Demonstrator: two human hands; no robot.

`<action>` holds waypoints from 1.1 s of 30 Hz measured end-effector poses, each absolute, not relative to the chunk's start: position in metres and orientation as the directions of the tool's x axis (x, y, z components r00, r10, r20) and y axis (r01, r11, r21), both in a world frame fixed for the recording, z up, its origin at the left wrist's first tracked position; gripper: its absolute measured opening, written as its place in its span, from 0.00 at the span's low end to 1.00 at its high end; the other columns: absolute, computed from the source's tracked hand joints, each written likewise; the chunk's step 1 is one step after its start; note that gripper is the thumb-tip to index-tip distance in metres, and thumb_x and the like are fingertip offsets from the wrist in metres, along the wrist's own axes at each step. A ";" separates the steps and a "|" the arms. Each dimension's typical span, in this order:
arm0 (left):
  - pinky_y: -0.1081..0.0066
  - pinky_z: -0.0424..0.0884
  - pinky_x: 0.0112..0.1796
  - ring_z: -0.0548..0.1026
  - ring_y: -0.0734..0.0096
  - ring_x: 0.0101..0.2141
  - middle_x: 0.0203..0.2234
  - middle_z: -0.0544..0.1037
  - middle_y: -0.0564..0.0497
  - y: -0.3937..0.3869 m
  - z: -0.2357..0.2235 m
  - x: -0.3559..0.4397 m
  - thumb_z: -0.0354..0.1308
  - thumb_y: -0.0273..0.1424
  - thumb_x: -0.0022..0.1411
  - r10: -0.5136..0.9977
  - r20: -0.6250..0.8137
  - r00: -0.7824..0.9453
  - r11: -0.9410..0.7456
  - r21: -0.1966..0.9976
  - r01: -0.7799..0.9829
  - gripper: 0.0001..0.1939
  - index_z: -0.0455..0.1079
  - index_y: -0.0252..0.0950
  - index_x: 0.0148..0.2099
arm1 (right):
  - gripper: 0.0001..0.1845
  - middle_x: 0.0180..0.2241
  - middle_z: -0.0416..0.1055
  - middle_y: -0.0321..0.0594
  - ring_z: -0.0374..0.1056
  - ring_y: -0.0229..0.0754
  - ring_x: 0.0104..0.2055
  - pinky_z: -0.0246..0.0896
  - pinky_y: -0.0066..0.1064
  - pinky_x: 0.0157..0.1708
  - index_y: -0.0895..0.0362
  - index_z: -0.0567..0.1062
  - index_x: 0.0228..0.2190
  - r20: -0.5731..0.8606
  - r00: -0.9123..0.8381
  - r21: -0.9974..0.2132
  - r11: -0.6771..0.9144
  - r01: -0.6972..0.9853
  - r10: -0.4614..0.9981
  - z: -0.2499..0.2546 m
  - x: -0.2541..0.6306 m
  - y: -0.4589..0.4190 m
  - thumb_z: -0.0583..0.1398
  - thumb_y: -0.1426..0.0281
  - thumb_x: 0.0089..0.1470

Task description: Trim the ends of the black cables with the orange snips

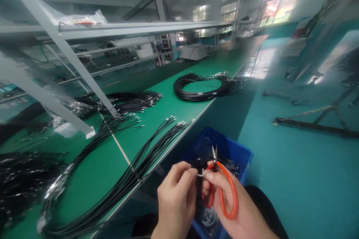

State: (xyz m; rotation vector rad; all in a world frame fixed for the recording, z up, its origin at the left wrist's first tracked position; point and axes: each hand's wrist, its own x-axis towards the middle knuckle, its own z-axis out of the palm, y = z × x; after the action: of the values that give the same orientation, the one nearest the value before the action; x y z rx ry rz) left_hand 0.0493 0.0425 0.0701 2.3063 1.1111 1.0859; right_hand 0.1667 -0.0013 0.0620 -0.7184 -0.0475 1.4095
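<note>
My left hand (178, 194) is closed in a pinch on the end of a thin black cable (153, 171), which runs back to the bundle on the bench. A small white piece (201, 174) shows at the cable's end, between the fingertips of both hands. In my right hand (224, 183) is a pair of scissors (235, 198) with orange handles. Its blades point away from me and stand slightly apart. My right thumb and forefinger reach to the white piece while the other fingers keep the scissors. Both hands are above a blue bin (246, 153).
A long bundle of black cables (123, 183) curves along the green bench (159, 138), silver tips at its far end. Beyond lie a coiled cable bundle (182, 91) and another cable pile (131, 101). A slanted metal post (81, 71) rises at the left. Black clutter and clear plastic fill the bin.
</note>
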 end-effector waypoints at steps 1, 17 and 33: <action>0.72 0.68 0.35 0.74 0.66 0.35 0.36 0.74 0.46 0.042 0.069 0.049 0.52 0.25 0.59 0.813 0.457 0.360 -0.582 0.650 0.488 0.09 0.73 0.39 0.35 | 0.05 0.24 0.70 0.35 0.65 0.36 0.25 0.61 0.26 0.27 0.58 0.71 0.28 -0.371 0.205 -0.498 -0.008 -0.867 0.906 0.063 0.166 -0.002 0.63 0.76 0.46; 0.79 0.57 0.18 0.61 0.80 0.16 0.18 0.71 0.53 0.040 0.055 0.057 0.63 0.36 0.50 0.895 -0.100 0.434 0.129 0.991 -0.036 0.12 0.68 0.32 0.25 | 0.16 0.24 0.68 0.29 0.57 0.31 0.20 0.53 0.22 0.20 0.54 0.66 0.35 -0.236 0.409 -0.780 0.079 -0.621 0.882 0.071 0.166 0.001 0.63 0.75 0.43; 0.81 0.54 0.18 0.59 0.82 0.16 0.14 0.66 0.57 0.037 0.060 0.062 0.63 0.35 0.50 0.914 -0.119 0.389 0.136 0.991 -0.017 0.12 0.69 0.31 0.25 | 0.17 0.32 0.73 0.36 0.71 0.41 0.30 0.67 0.29 0.29 0.51 0.69 0.37 0.509 0.543 -0.845 0.269 0.462 0.668 0.045 0.170 -0.001 0.59 0.79 0.44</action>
State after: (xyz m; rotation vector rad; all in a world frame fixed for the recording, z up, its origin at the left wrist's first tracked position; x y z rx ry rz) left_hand 0.0622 0.0369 0.0601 1.2455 0.9429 0.8436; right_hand 0.1700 -0.0013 0.0447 -1.3660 -1.0744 0.1823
